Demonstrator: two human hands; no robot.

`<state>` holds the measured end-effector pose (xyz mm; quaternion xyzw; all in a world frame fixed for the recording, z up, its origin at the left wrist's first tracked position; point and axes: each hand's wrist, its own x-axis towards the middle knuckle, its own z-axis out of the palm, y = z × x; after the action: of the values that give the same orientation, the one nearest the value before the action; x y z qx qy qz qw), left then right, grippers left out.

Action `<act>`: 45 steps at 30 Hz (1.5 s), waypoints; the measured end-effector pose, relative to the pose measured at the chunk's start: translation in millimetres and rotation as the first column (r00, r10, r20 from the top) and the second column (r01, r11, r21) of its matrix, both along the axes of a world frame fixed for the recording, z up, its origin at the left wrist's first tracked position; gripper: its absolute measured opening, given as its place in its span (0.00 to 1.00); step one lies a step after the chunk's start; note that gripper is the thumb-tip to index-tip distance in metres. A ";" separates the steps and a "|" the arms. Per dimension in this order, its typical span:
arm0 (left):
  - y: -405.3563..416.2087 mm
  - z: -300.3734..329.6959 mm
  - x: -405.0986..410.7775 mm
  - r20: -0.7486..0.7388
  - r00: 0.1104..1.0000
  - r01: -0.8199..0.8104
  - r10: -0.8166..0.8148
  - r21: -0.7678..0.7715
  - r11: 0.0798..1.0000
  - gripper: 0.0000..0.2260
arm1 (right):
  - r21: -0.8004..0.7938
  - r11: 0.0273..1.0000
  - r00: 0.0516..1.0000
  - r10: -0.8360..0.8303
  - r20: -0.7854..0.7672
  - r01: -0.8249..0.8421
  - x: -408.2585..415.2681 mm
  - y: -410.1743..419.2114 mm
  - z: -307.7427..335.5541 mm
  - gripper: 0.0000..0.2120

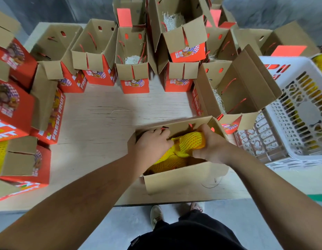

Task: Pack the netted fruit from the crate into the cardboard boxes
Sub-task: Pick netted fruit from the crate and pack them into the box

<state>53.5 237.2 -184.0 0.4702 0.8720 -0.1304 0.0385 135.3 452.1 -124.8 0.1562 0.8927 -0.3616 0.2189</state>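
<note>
— Where do we stand with the netted fruit [190, 142]?

— We have it in the open cardboard box [183, 179] at the near edge of the table [102, 123], right in front of us. It sits on top of other yellow-netted fruit [167, 164] already lying lower in the same box.

— And our grip?

— Our right hand [211, 147] curls round its right end, fingers wrapped over the net. Our left hand [153, 144] comes in from the left, fingers bent down onto the left end where the net bunches; whether it pinches the net or only presses it, we cannot tell from here.

— Which way does it lie?

— Its long axis runs left to right, tilted a little: the right end is higher and farther, the left end dips nearer and lower into the box. So it lies roughly along the box's length, between our two hands.

— What does the coming move turn on?

— We judge it is seating the fruit. The left end points down toward the pile, so that end should go in first, with the right hand, which has the firmer hold, lowering its end after.

— And the supply?

— The white crate [299, 112] stands just to the right of the box, yellow fruit showing through its holes. Our right hand is the nearer one for it. More open boxes [133, 73] wait along the far side.
</note>
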 end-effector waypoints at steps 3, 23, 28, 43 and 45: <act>-3.1 -2.5 4.6 -0.071 0.997 0.012 -0.008 0.055 0.998 0.17 | -0.058 0.995 0.997 0.079 0.026 -0.077 7.5 -1.9 -3.6 0.29; -11.6 15.8 5.6 -0.160 0.947 -0.253 0.280 0.169 0.953 0.15 | 0.063 0.946 0.924 0.295 0.245 -0.319 -33.0 -90.2 -50.0 0.45; -22.6 15.1 -1.6 -0.066 0.974 -0.195 0.216 0.237 0.952 0.15 | -0.007 0.944 0.925 0.326 0.196 -0.331 -35.7 -75.3 -47.8 0.27; 164.6 33.4 73.6 0.682 0.726 -0.613 -0.085 0.699 0.369 0.06 | -0.119 0.993 0.835 -0.075 -0.545 0.012 33.0 116.6 4.5 0.04; 225.6 40.1 82.2 0.719 0.679 -0.648 -0.148 0.682 0.340 0.08 | -0.121 0.986 0.772 -0.164 -0.614 0.113 52.9 161.2 4.5 0.05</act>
<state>135.7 462.9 -143.9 0.2651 0.7774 0.5599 0.1089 188.3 613.3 -120.3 0.0850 0.8862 -0.4423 -0.1087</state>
